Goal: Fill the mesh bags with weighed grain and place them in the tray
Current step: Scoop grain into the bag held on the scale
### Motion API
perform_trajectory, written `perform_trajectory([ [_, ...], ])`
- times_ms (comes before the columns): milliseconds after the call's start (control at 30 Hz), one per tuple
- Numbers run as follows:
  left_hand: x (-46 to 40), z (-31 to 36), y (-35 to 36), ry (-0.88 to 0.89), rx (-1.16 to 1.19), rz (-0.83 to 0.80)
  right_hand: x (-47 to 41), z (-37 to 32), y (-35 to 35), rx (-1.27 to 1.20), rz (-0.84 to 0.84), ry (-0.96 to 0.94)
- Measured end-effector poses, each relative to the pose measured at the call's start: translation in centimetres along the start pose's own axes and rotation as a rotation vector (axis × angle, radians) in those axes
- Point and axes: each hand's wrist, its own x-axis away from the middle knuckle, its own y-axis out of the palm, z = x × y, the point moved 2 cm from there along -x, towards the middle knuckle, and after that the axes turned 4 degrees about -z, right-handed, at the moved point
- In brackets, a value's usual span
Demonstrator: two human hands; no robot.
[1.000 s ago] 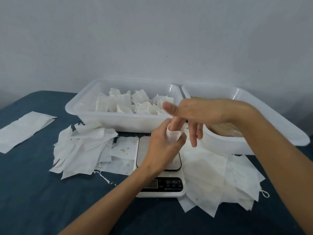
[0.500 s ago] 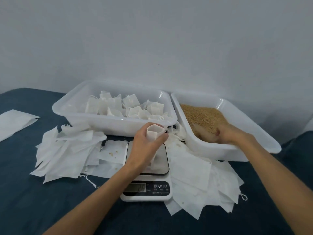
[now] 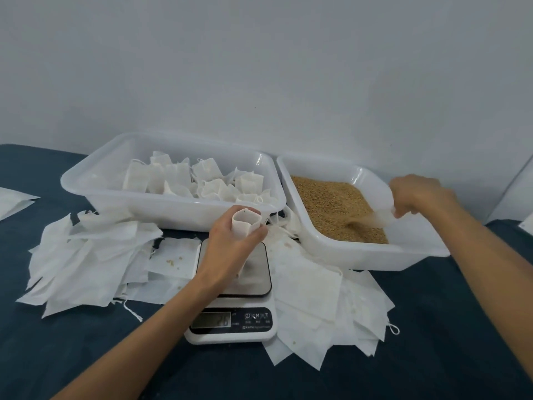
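1. The right hand [image 3: 415,194], half a second ago buried in the grain [image 3: 331,203], has drawn back, gripping a clear scoop [image 3: 382,216]
2. The left hand [image 3: 230,243] clasps an open mesh bag [image 3: 245,223] upright on the scale [image 3: 233,284]
3. Filled bags [image 3: 202,180] crowd the tray [image 3: 161,209]; many empty bags [image 3: 86,255] on the desk [image 3: 432,356] await filling

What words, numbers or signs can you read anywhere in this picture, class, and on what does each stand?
"26": on the scale display, blurred, possibly incomplete.
"M" and "T", after a power sign: on the button row.
Small print under the buttons: too small to read.
Nothing else carries text.
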Motion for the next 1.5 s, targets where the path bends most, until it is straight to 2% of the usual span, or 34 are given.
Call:
perform_trajectory([
  [200,0.1,0.0,0.2,0.018,-0.006,-0.001,0.8,0.9,0.9,0.007,-0.215,0.126],
  [433,0.1,-0.1,0.2,0.023,-0.005,-0.014,-2.8,-1.0,3.9,-0.255,-0.034,0.072],
  [667,-0.2,-0.5,0.0,0.002,-0.013,-0.007,-5.7,-2.5,6.2,-0.469,0.056,0.065],
  [933,-0.1,-0.6,0.1,0.005,-0.02,-0.029,-4.6,-0.5,5.9,-0.341,0.233,0.159],
  [1100,0.0,-0.4,0.2,0.005,-0.023,-0.027,-3.6,0.7,4.9,-0.337,0.232,0.115],
  [1333,-0.1,0.0,-0.4,0.021,0.003,-0.05,-3.7,0.2,7.6,-0.642,0.108,0.042],
  [1500,-0.3,0.0,-0.7,-0.007,0.028,-0.093,-3.8,-0.8,8.9,-0.893,0.134,-0.065],
])
